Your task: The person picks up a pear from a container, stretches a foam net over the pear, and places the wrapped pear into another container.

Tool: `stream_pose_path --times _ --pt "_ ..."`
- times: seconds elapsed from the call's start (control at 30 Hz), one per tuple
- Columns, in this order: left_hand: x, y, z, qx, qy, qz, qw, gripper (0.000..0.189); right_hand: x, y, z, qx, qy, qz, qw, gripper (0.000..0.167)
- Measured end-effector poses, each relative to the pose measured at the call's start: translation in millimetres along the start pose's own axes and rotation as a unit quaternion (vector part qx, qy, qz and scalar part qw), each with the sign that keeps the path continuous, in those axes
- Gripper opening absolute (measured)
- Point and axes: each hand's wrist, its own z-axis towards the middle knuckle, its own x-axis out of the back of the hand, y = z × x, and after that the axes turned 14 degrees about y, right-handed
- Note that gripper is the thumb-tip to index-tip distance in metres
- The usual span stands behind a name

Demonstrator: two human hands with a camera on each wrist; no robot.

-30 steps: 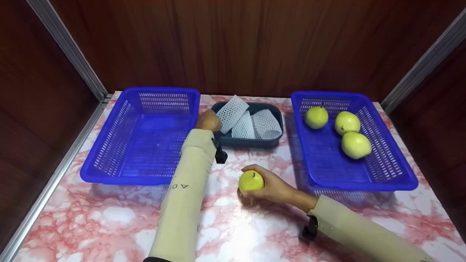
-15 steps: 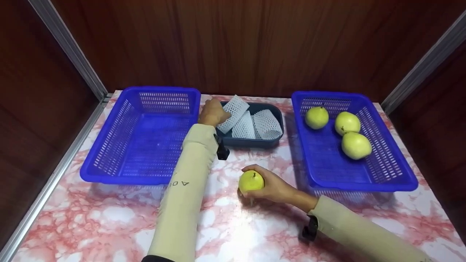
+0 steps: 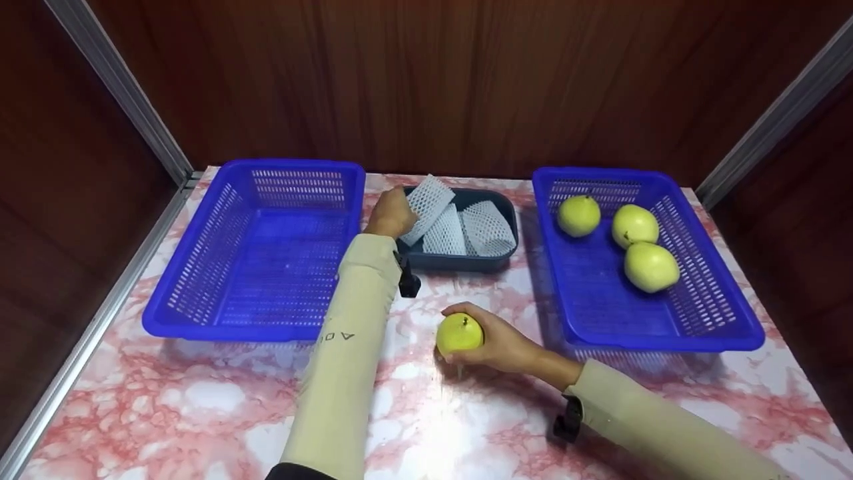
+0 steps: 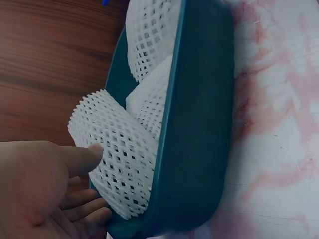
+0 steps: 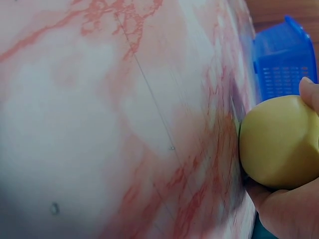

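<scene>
My left hand (image 3: 392, 215) is at the left end of a dark teal container (image 3: 460, 261), beside a white foam net sleeve (image 3: 428, 205) that leans up over its rim. In the left wrist view the thumb (image 4: 92, 157) touches the sleeve, with the other fingers (image 4: 94, 215) spread loosely below it. Whether a finger reaches behind the sleeve is hidden. Two more foam net sleeves (image 3: 488, 228) lie in the container. My right hand (image 3: 500, 343) grips a yellow-green pear (image 3: 460, 333), stem up, low at the marbled tabletop.
A blue plastic basket (image 3: 253, 331) stands at the left with nothing in it. Another blue basket (image 3: 666, 341) at the right holds three pears (image 3: 652, 267). Dark wood panels (image 3: 453, 87) close off the back and both sides.
My left hand has moved away and slightly right along the container to the leaning foam net sleeve, then drawn back a little. The right hand and its pear stay put.
</scene>
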Motion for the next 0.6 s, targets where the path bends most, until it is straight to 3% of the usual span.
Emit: stream_pose_path --times 0.17,0.4,0.6 --pt "-3.5 1.3 -1.4 0.009 0.003 0.008 0.9999 0.051 -0.3 0.6 -0.5 -0.001 0.002 0.001 1.0 0.068" --pt "-9.4 1.4 -2.7 0.039 0.027 0.012 0.9988 0.032 -0.4 1.8 -0.2 0.001 0.005 -0.006 1.0 0.067" --pt "-9.8 -0.2 0.4 0.037 0.042 0.014 0.9983 0.026 0.2 0.5 -0.5 0.004 0.004 -0.008 1.0 0.069"
